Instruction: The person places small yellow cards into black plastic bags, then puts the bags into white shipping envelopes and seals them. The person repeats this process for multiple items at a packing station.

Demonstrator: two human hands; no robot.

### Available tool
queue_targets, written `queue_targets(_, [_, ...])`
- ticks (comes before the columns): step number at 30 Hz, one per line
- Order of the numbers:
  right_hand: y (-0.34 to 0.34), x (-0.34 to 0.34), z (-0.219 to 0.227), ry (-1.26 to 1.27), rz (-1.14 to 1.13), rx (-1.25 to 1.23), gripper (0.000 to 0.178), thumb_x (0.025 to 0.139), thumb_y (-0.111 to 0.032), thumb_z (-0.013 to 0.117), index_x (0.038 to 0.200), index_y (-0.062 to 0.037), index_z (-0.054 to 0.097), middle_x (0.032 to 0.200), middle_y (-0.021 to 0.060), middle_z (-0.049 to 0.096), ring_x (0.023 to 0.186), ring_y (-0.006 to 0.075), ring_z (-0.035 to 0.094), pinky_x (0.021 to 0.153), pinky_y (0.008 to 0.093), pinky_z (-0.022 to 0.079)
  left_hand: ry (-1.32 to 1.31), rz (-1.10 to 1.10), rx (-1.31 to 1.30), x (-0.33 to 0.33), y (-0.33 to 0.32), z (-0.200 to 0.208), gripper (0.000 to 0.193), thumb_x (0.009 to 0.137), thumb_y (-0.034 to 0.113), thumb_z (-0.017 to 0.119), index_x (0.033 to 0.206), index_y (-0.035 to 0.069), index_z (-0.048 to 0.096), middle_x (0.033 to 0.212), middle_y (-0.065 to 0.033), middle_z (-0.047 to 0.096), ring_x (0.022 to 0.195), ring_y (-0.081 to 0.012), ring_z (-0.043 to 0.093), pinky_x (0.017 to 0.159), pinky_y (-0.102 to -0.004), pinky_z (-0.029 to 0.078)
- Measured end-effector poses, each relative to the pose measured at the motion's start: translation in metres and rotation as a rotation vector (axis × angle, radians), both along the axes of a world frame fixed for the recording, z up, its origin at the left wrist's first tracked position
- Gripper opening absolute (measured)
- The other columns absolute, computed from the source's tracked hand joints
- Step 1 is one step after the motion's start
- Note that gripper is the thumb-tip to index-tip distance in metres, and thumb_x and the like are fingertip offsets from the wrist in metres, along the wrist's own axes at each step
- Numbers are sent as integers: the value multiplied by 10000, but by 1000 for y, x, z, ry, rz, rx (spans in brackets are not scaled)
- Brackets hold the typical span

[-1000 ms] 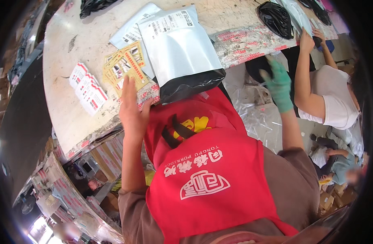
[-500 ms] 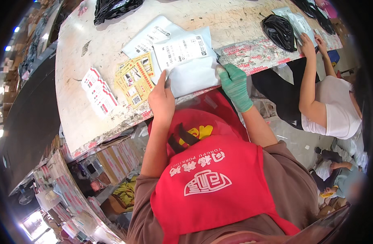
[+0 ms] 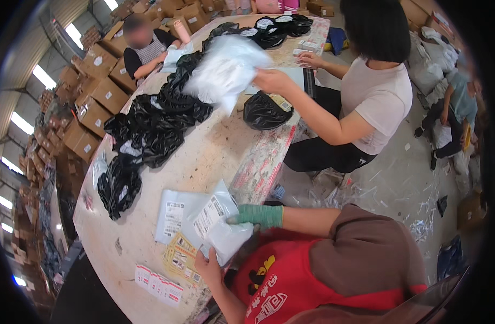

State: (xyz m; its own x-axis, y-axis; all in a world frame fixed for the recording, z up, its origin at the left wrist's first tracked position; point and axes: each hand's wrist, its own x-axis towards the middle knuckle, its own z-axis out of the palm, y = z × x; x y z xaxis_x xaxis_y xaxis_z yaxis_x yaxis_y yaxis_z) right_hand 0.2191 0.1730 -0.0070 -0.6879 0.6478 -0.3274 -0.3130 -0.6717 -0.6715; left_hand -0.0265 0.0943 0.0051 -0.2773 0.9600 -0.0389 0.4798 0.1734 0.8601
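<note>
My left hand [image 3: 208, 269] is bare and closed on the near edge of a puffy white mailing bag [image 3: 232, 242]. My right hand [image 3: 253, 216], in a green knitted glove, grips that bag's right side; its fingertips lie partly hidden against it. A printed label shows on the bag's upper part. Just left of it, another white mailing bag with a label [image 3: 172, 213] lies flat on the table. Yellow printed cards [image 3: 182, 255] are fanned out beside my left hand. Nearer the table's edge lie red-and-white printed slips [image 3: 158, 284].
Black plastic bags [image 3: 150, 124] run in a long heap along the table [image 3: 204, 154]. To the right, a co-worker in a light shirt [image 3: 374, 100] swings a blurred white bag [image 3: 226, 70] over it. Another person [image 3: 145, 51] sits across. Cardboard boxes [image 3: 104, 94] are stacked behind.
My view has swung toward the far side of the table and the co-worker. Both hands still hold the mailing bag, now tilted. The co-worker has lifted a white bag across the table.
</note>
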Motion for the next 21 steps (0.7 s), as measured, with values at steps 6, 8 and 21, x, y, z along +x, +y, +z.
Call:
queue_targets(6, [-17, 18, 27, 120, -37, 159, 450, 882, -294, 731, 1220, -24, 610, 1058, 39, 691, 892, 88, 649, 742, 258, 540, -640, 95, -97, 11, -4, 16, 498, 938, 187, 630, 1346, -38, 454, 1232, -168, 577, 1027, -249, 601, 845, -388, 510])
queue_targets(8, [-18, 19, 30, 196, 4, 211, 565, 876, -276, 736, 1330, -10, 529, 1186, 61, 657, 1012, 119, 635, 864, 303, 534, -1099, -24, -142, 13, -7, 12, 583, 970, 274, 603, 1415, -29, 379, 1295, -190, 549, 1125, -315, 595, 945, -451, 512])
queue_targets(21, [38, 65, 3, -678, -518, 824, 291, 911, -206, 586, 1143, -32, 612, 856, 119, 683, 810, 201, 678, 756, 346, 535, -1340, -205, 512, -55, 19, 64, 546, 997, 218, 513, 1463, -18, 351, 1509, -200, 372, 1367, -300, 415, 1118, -417, 366])
